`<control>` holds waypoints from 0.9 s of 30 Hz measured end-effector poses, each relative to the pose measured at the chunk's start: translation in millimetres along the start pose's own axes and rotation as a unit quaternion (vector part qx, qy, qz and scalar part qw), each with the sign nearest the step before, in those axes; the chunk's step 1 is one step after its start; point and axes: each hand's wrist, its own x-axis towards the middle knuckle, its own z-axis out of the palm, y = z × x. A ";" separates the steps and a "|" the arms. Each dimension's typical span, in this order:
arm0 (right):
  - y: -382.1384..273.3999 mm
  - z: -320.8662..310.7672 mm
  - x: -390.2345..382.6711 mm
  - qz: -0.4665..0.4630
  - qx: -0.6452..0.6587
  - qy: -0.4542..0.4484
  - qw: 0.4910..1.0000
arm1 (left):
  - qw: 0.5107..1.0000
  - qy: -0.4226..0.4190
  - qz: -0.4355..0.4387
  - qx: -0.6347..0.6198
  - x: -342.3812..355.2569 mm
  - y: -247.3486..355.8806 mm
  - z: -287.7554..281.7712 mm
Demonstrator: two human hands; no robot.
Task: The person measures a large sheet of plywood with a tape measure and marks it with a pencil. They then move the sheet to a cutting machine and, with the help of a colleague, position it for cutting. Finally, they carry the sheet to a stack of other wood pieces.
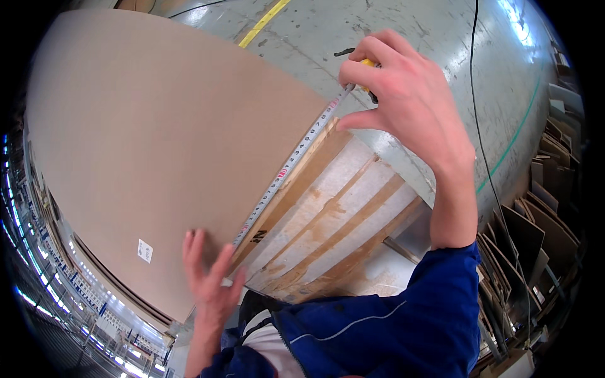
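Observation:
A large brown board (157, 126) lies flat in front of me, with a small white label (145, 251) near its lower left part. The extended blade (294, 159) of a tape measure runs along the board's right edge. My right hand (403, 85) is closed round the yellow and black tape measure case (369, 63), mostly hidden by the fingers, at the far corner. Close to the near end of the blade is my left hand (211, 277), its fingers apart over the board's edge. Whether a fingertip touches the blade there I cannot tell.
Below the board's right edge stands a stack side (328, 214) with white and brown strips. A black cable (474, 94) hangs on the right, and many board offcuts (535, 233) lean beyond it. The grey floor (416, 25) carries a yellow line (263, 22).

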 end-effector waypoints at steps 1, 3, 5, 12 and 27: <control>-0.6 1.1 0.8 -0.006 0.001 0.000 1.000 | 0.999 0.002 0.014 0.032 8.6 8.0 5.6; 4.6 1.1 -2.0 -0.002 0.002 0.004 1.000 | 0.994 -0.002 0.055 0.097 25.7 16.4 10.9; 7.0 -0.4 -2.1 -0.005 -0.003 -0.001 1.000 | 0.991 0.009 0.073 0.113 26.9 14.5 15.6; 6.8 -1.8 -4.0 0.003 0.000 -0.009 1.000 | 0.987 0.005 0.083 0.135 30.8 21.1 14.7; 8.9 1.5 -2.8 0.003 0.008 -0.007 1.000 | 0.986 0.002 0.077 0.146 30.9 22.7 15.1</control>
